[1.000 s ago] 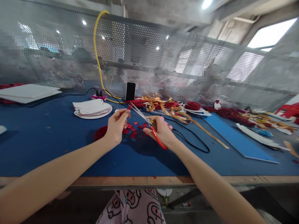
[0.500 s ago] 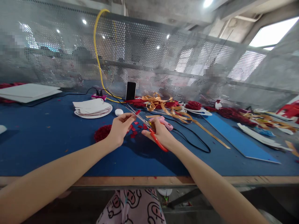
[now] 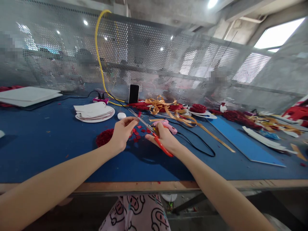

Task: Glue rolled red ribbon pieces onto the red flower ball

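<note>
My right hand (image 3: 166, 138) grips red-handled scissors (image 3: 161, 145) whose blades point up and left over the blue table (image 3: 48, 141). My left hand (image 3: 121, 132) pinches a small red strip (image 3: 139, 114) at the scissor blades. Several small red cut squares (image 3: 139, 132) lie on the table between my hands. A red ruffled flower (image 3: 103, 138) lies just left of my left wrist.
A pink glue gun (image 3: 166, 124) with a black cable lies behind my right hand. Behind it are gold ribbon (image 3: 168, 109), a phone (image 3: 133, 93) standing upright, white plates with paper (image 3: 93, 113), a small white round thing (image 3: 121, 115), a blue sheet (image 3: 245, 144) and red scraps to the right. Perforated metal screen at the back.
My left hand moved down and right toward the scissor blades, still pinching the red strip. The scissors lowered slightly. A small white round thing behind my left hand came into view.
</note>
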The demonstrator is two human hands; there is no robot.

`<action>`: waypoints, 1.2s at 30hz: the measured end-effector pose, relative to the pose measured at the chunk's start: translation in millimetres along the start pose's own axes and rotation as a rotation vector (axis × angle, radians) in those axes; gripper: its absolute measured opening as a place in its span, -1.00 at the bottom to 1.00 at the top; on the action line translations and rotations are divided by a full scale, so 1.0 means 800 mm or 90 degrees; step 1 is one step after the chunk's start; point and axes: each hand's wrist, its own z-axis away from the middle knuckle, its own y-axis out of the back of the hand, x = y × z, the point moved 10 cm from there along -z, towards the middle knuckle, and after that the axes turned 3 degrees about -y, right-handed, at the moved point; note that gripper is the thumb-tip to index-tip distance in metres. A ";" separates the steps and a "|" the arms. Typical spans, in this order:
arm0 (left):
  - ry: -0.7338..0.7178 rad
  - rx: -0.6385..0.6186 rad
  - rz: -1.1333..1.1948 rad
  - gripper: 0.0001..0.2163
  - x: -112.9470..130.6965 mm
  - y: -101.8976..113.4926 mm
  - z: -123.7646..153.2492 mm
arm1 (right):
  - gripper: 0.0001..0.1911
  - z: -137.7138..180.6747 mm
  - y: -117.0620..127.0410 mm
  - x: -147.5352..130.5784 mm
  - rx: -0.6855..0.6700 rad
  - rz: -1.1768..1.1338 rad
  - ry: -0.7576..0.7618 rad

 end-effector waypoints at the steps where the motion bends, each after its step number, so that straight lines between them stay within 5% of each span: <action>1: -0.001 0.001 -0.001 -0.76 0.000 0.000 0.000 | -0.53 0.000 0.001 0.000 0.002 -0.003 0.000; 7: -0.004 0.005 -0.026 -0.69 -0.005 0.003 -0.004 | -0.55 -0.001 0.002 0.004 0.005 -0.047 -0.018; 17: -0.070 -0.150 -0.122 -0.65 0.002 -0.029 0.009 | -0.52 -0.004 0.013 0.001 0.132 -0.488 -0.018; 36: -0.085 -0.221 -0.228 -0.80 -0.005 -0.039 0.013 | -0.57 -0.002 0.022 0.012 0.164 -0.515 -0.123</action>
